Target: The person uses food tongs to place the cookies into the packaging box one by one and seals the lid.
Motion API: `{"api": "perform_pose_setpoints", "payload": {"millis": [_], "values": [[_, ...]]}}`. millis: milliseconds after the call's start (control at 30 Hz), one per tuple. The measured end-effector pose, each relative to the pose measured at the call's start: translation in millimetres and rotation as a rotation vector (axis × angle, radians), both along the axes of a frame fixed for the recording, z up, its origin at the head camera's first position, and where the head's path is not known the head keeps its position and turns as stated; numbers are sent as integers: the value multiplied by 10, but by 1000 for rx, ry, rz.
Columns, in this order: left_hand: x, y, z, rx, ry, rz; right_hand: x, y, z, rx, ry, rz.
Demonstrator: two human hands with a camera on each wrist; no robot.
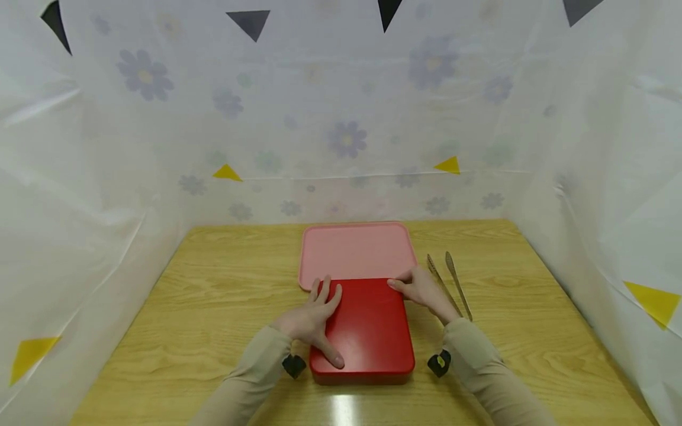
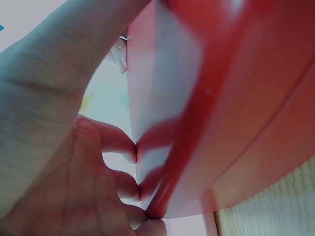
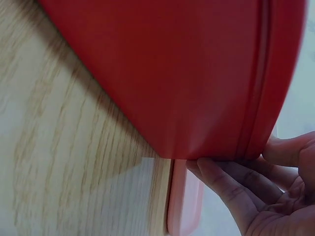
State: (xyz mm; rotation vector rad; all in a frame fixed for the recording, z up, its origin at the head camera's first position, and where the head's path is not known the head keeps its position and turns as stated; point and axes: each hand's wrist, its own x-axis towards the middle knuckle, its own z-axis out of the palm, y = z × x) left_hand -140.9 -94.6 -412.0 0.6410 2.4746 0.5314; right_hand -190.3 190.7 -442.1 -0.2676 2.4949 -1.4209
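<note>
A red rectangular lidded box (image 1: 370, 331) lies on the table in front of me. My left hand (image 1: 311, 319) rests on the lid's left side, fingers spread, with the thumb near the front-left corner. In the left wrist view, the fingertips (image 2: 129, 150) touch the glossy red lid (image 2: 170, 88). At the far right corner my right hand (image 1: 423, 290) grips the box, thumb on top. The right wrist view shows its fingers (image 3: 221, 184) against the far wall of the box and the thumb at the lid's rim. What is inside the box is hidden.
A pink tray (image 1: 357, 248) lies just behind the box, its near edge partly hidden. Metal tongs (image 1: 458, 284) lie right of the tray, beside my right wrist. White sheeting (image 1: 346, 89) with flower prints encloses the wooden table (image 1: 224, 266) at the back and sides.
</note>
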Motion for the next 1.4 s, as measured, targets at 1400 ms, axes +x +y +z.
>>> {"api": "perform_pose_setpoints", "payload": {"millis": [1400], "values": [[14, 17, -32, 14, 39, -10, 15, 141, -47, 164, 187, 0]]}}
